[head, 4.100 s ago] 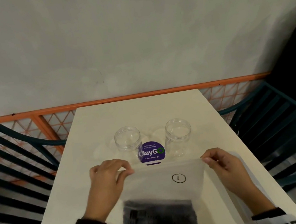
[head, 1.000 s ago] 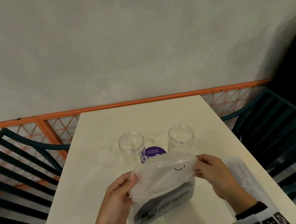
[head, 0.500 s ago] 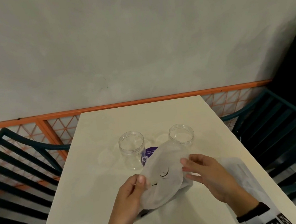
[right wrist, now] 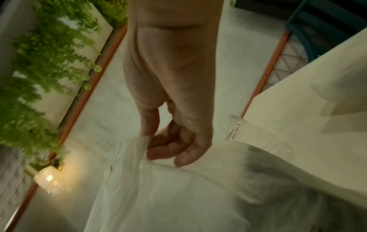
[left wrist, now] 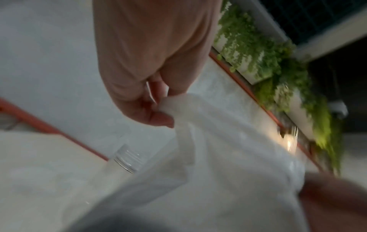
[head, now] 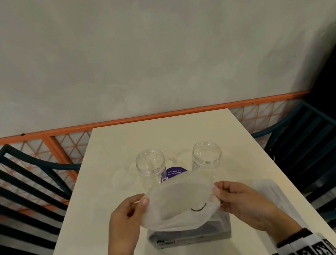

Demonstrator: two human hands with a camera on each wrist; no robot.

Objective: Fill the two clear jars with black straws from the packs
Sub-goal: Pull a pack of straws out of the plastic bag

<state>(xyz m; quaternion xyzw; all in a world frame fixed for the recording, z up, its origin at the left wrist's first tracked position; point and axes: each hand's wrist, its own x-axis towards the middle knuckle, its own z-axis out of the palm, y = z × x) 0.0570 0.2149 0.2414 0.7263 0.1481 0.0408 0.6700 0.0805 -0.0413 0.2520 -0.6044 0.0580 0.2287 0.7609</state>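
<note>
Straw pack held upright above cream table, mouth pulled wide, dark contents low inside. Left hand pinching pack's left rim, thumb against curled fingers. Right hand pinching pack's right rim, fingers curled. Left clear jar and right clear jar upright just behind pack, both without straws. Purple sticker between jars. Second pack flat, right of held pack.
</note>
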